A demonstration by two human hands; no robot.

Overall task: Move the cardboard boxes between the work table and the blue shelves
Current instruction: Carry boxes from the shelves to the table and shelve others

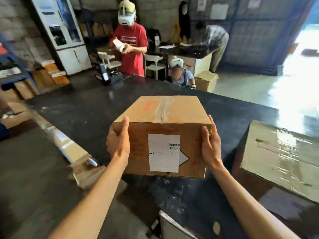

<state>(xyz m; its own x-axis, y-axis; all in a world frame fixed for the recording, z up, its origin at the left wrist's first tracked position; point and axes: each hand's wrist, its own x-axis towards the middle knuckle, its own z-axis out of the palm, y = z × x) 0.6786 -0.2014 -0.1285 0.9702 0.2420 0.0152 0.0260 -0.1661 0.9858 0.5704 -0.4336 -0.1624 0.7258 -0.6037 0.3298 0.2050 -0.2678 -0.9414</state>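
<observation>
In the head view, a cardboard box (162,135) is held between the left hand (119,140) and the right hand (211,144), one pressed flat against each side wall with fingers nearly straight. It is seen over the near part of the black work table (82,109) (whether it rests there cannot be told). A white shipping label (164,152) is carried on its near face. A larger tape-wrapped box (283,157) lies just right. A blue shelf (15,66) is visible far left.
</observation>
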